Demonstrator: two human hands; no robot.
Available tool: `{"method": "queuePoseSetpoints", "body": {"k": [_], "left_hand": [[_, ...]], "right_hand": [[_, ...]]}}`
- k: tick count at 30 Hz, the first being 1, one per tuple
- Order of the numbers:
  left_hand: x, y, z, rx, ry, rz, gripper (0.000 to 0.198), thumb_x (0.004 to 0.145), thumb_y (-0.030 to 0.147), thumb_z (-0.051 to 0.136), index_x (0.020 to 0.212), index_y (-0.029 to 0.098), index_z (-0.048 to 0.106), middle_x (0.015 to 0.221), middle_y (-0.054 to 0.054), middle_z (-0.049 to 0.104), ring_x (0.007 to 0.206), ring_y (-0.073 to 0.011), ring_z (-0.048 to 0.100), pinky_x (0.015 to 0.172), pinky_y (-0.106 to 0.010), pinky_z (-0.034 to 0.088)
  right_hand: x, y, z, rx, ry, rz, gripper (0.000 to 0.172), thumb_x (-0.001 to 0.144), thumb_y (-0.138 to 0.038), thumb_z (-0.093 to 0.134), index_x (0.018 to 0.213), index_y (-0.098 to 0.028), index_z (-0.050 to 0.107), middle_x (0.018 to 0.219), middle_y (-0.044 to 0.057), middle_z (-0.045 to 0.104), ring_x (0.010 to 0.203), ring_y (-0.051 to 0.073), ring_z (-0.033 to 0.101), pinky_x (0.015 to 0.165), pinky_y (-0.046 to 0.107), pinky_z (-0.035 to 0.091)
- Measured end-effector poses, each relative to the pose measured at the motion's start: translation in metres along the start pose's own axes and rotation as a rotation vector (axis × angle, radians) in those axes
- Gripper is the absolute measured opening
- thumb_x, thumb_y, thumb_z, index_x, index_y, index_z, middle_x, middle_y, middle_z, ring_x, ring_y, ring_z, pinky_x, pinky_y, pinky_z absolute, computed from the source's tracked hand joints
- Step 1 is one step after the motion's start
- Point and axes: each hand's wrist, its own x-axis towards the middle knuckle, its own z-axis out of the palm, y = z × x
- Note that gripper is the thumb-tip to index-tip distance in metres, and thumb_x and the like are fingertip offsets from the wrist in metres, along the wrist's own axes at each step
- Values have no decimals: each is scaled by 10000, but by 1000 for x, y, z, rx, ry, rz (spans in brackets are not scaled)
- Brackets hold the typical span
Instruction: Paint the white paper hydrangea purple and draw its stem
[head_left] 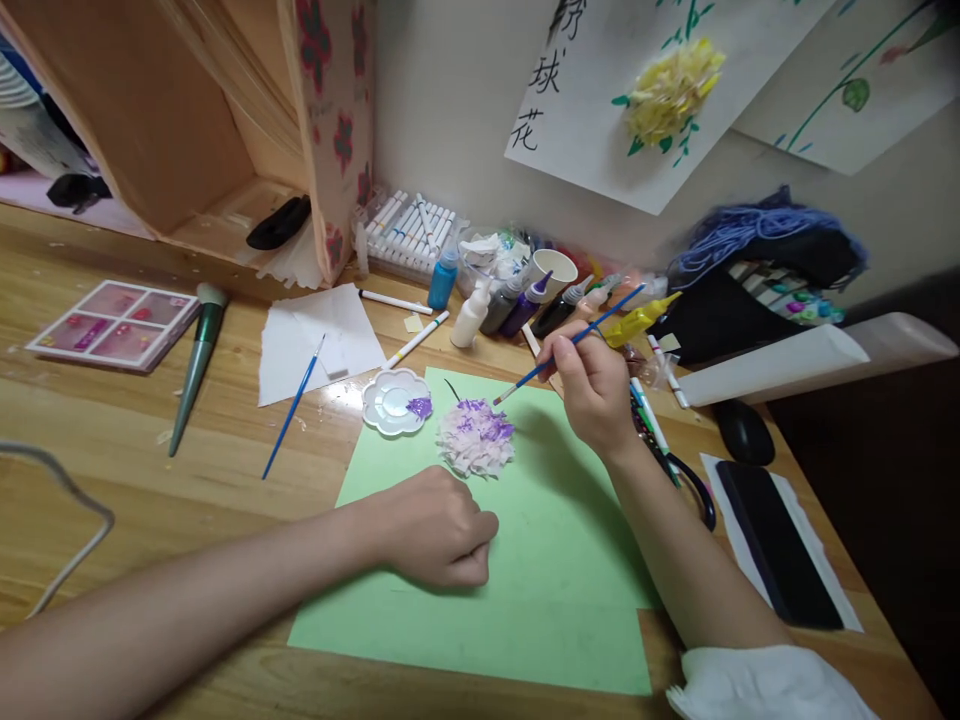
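My right hand (592,385) grips a thin blue paintbrush (574,338), its tip slanting down to the upper right edge of a ruffled paper flower (476,445). The flower is pale pink, streaked with purple paint on its upper part, and lies on a green sheet of paper (570,600). Whether the bristles touch it I cannot tell. Just below the flower my left hand (446,530) rests on the sheet, curled into a fist; no object shows in it. A white scalloped palette (394,402) with a purple paint blob (420,407) sits left of the flower.
A second blue brush (295,405) lies across white paper (322,335). Paint bottles (517,303), a paper cup (553,268) and a marker box (412,232) line the back. On the right are a black mouse (742,432) and a black phone-like slab (780,545).
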Motion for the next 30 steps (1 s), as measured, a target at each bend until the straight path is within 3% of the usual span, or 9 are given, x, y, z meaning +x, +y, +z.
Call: {"method": "queuePoseSetpoints", "body": {"k": [8,14,20,25,30], "left_hand": [[1,0,-2,8,-12,-5,88,660,151,502,588,200,511,456,13,570,395,-143,493,418,-307,253],[1,0,-2,5,-12,-3,99,674,153,496,588,202,498,453,10,567,399,-150,510,411,-305,270],[1,0,-1,7,1,2,120,696,159,495,585,202,483,446,9,559,394,-148,511,405,-296,258],[1,0,-1,-1,1,-1,100,670,156,501,581,201,499,444,12,557,389,-143,487,407,-301,250],[1,1,-1,7,-8,-4,115,692,159,470,591,206,503,441,5,541,390,-147,460,402,-297,269]], "right_hand": [[-1,-4,1,-107,-147,-146,329,981,-328,380,720,-209,543,688,18,569,614,143,549,623,300,450],[-1,-2,-2,-63,-87,-167,293,967,-261,403,717,-208,545,697,17,570,613,141,550,616,301,446],[-1,-3,-2,-125,-160,-201,251,959,-252,415,756,-206,555,698,17,572,613,146,552,630,309,447],[0,-3,-5,-92,-75,-188,272,970,-250,399,744,-211,545,696,14,569,625,143,555,613,295,443],[-1,-5,-3,-145,-191,-236,238,960,-252,409,772,-213,549,700,20,586,608,145,546,617,303,445]]}}
